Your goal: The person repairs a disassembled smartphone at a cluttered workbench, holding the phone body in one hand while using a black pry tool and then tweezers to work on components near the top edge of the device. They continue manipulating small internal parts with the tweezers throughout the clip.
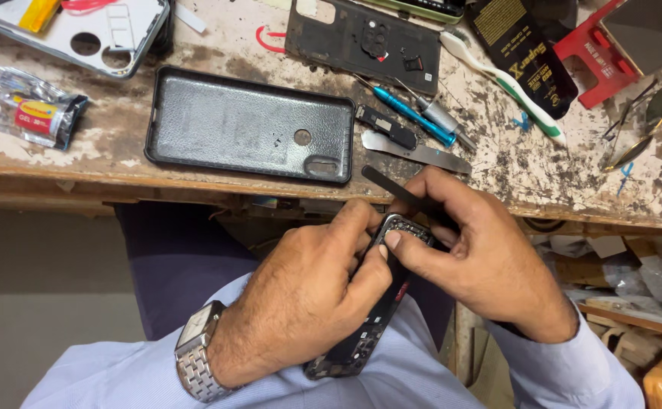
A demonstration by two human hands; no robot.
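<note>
Presently, a dark, opened phone body with bare circuitry (369, 322) is held below the tabletop (512, 163) edge | long axis tilted, top end pointed up-right | left hand (300, 303) fingers clamped around its middle | right hand (482, 254) fingers pinched on a thin black pry strip (395, 189) at the upper end | black textured phone case (251, 125) lies on the tabletop.

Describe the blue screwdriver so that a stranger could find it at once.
On the worn workbench, look right of the big dark phone case. The blue screwdriver lies slanted there, above a flat metal pry tool. Its bright blue handle sets it apart from the silver driver beside it.
</note>
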